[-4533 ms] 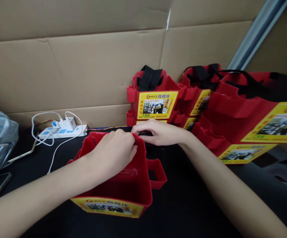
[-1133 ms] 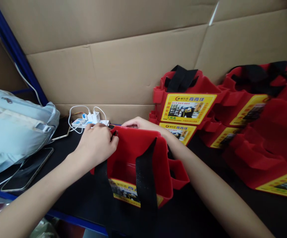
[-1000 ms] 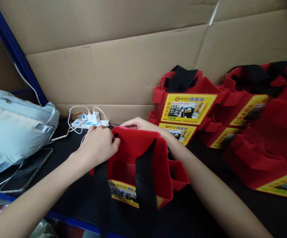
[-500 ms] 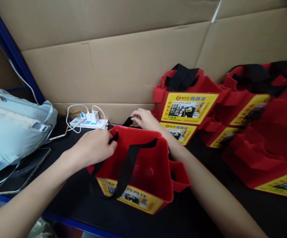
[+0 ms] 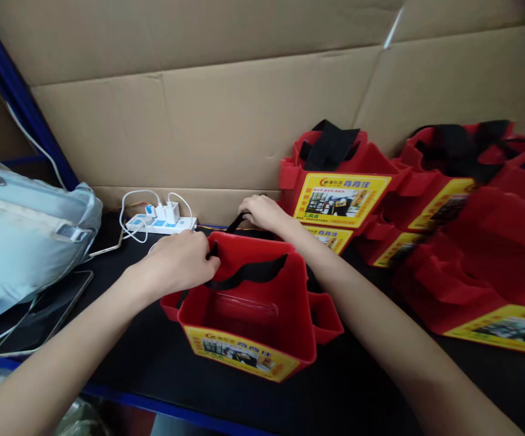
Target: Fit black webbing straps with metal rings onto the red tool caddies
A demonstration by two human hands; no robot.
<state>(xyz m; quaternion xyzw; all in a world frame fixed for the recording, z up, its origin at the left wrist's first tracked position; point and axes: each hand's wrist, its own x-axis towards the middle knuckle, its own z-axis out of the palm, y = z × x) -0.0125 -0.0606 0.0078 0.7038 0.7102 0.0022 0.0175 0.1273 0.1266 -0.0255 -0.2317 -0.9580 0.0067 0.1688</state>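
Observation:
A red plastic tool box (image 5: 244,306) stands upright in front of me, its top open and a yellow printed label (image 5: 244,357) on its front. My left hand (image 5: 183,260) is closed over the box's back left corner, thumb inside the wall beside the strap. A black strap (image 5: 262,270) crosses the inside from the right wall to near that thumb. Behind the box, my right hand (image 5: 262,213) pinches a black strap (image 5: 236,223) that rises from the back wall. The fingers' far sides are hidden.
Several similar red tool boxes (image 5: 344,157) with black straps stand stacked at the right. Left are a pale blue backpack (image 5: 26,224), a phone (image 5: 44,315) and a white power strip (image 5: 162,225) with cables. Cardboard (image 5: 212,127) lines the back of the black tabletop (image 5: 153,369).
The strap loop that hung over the box's front now lies shorter across its inside. Behind the box, more strap shows at my right hand. My left hand stays at the corner.

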